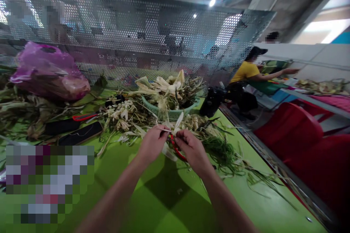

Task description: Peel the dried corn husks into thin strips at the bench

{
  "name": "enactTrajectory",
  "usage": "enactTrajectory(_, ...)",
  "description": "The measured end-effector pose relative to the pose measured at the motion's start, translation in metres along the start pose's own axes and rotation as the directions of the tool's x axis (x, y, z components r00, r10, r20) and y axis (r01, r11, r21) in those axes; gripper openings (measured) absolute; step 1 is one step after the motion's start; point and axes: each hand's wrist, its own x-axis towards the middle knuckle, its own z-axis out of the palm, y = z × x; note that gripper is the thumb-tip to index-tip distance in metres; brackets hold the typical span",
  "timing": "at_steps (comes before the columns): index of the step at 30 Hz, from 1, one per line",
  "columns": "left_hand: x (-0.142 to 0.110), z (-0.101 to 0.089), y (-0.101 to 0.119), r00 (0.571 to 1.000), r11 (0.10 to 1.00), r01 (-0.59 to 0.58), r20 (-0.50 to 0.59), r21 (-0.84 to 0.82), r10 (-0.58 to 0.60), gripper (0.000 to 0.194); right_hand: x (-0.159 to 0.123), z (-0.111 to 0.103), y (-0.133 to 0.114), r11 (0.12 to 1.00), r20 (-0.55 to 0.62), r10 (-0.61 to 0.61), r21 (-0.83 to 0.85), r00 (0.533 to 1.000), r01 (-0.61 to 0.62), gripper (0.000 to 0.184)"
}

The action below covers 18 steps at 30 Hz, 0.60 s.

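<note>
My left hand [152,142] is closed in a pinch on a thin pale strip of dry husk [165,130]. Close beside it, my right hand [193,150] pinches a pale husk leaf [179,121] that stands up from the fingertips. Below the fingers, between both hands, runs a red curved piece [176,149] like a scissors handle. Its kind is not clear, nor whether the right hand grips it. Dry husks [123,113] lie just beyond the hands. A green plastic basket [175,115] heaped with husk leaves [172,87] stands behind.
Green shredded strands [220,153] lie right of my right hand on the green table [115,193]. At left are a purple plastic bag [49,69], a dark phone-like slab [80,133] and a red-handled tool [84,117]. A black object [212,101] stands near red chairs [290,127].
</note>
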Motion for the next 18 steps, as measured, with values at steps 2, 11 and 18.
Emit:
enactTrajectory(2,0.0008,0.0023,0.0008,0.999,0.996,0.048,0.009,-0.074,-0.047,0.013,0.0014,0.0,-0.0017,0.996,0.029,0.031,0.081,0.999,-0.033,0.015)
enactTrajectory(11,-0.0034,0.0098,0.0087,0.962,0.878,0.256,0.192,-0.404,-0.193,0.017,0.0026,0.0005,-0.0065,0.997,-0.07,0.008,0.08,0.998,-0.002,0.024)
enactTrajectory(18,-0.0015,0.0036,0.0092,0.988,0.935,0.137,0.111,-0.327,-0.106,0.024,0.0012,-0.0071,-0.0084,0.995,-0.156,-0.017,0.094,0.988,0.032,0.029)
